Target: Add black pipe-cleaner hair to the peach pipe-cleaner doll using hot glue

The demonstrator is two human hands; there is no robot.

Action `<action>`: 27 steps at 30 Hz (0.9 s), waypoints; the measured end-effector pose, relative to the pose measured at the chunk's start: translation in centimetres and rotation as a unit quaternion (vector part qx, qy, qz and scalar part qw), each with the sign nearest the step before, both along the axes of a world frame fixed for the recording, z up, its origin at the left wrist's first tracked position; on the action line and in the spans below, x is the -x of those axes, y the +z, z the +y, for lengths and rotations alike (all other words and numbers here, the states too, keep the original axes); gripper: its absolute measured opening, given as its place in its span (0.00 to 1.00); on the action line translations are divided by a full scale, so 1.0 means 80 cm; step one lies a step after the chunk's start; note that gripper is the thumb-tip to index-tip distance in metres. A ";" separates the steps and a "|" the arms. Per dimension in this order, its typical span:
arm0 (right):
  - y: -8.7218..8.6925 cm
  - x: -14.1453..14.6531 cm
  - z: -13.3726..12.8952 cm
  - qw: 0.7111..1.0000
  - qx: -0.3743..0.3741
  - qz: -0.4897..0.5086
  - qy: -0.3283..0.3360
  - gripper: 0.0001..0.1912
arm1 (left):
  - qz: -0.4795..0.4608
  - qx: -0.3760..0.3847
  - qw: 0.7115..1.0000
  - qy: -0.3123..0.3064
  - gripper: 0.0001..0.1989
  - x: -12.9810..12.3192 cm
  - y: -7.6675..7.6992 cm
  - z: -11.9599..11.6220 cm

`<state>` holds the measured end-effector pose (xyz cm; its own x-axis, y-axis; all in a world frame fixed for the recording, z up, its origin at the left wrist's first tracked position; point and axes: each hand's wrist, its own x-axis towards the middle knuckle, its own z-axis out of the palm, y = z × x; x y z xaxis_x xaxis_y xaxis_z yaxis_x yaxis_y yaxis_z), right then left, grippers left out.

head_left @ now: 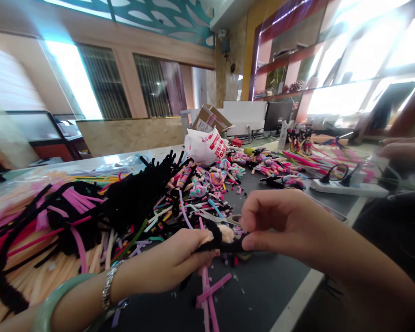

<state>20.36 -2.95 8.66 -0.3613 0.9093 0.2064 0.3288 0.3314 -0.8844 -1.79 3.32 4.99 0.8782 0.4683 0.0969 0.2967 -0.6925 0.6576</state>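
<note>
My left hand (181,253), with a jade bangle and a silver bracelet on its wrist, pinches a black pipe cleaner (215,230) between thumb and fingers. The black stem bends around a fluffy peach piece (226,234). On the other side, my right hand (280,221) is closed with thumb and index finger on the black stem's far end. Pink pipe cleaners (210,291) hang or lie crossed just below my left hand. Right behind the held piece lie scissors (234,219), partly hidden by my right fingers.
A heap of black pipe cleaners (138,193) and peach stems (69,272) covers the left. Small pipe-cleaner dolls (269,163) and cut bits lie farther back, near a white plastic bag (205,145). A power strip (349,188) sits at right. Another person's hand (404,150) shows at the right edge.
</note>
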 end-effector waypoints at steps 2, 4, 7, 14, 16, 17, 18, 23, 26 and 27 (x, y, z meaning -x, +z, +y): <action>0.000 -0.001 -0.002 1.000 -0.009 -0.021 -0.009 0.11 | 0.002 -0.006 1.000 -0.004 0.13 0.001 0.000 0.000; 0.000 -0.002 -0.004 0.999 -0.012 -0.033 -0.015 0.11 | 0.003 -0.018 1.000 -0.005 0.14 0.002 -0.001 0.001; -0.001 -0.004 -0.004 1.000 -0.008 -0.018 -0.015 0.11 | 0.012 -0.047 0.999 0.005 0.12 0.005 -0.005 0.001; -0.003 -0.003 0.013 0.999 0.013 0.043 0.006 0.11 | 0.090 -0.059 0.994 0.013 0.11 0.008 -0.008 -0.001; -0.005 -0.002 0.020 0.997 0.024 0.065 0.021 0.12 | 0.104 -0.070 0.992 0.002 0.10 0.007 -0.007 -0.002; -0.006 -0.001 0.023 0.996 0.030 0.076 0.029 0.13 | 0.108 -0.076 0.991 -0.008 0.09 0.006 -0.006 -0.003; -0.008 -0.001 0.026 0.995 0.037 0.086 0.037 0.13 | 0.110 -0.083 0.990 -0.017 0.08 0.006 -0.005 -0.003; -0.018 0.003 0.039 0.987 0.075 0.123 0.075 0.14 | 0.118 -0.114 0.985 -0.044 0.07 0.006 -0.006 -0.002; -0.026 0.007 0.048 0.978 0.105 0.153 0.100 0.15 | 0.134 -0.121 0.983 -0.036 0.07 0.005 -0.007 -0.002; -0.029 0.009 0.050 0.973 0.119 0.164 0.108 0.15 | 0.136 -0.122 0.983 -0.033 0.08 0.004 -0.006 -0.002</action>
<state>19.67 1.09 6.34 -0.4992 0.8558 0.1360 -0.0383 0.1350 -0.9901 -2.11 3.20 4.49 0.9147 0.4018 -0.0428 0.3878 -0.8434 0.3719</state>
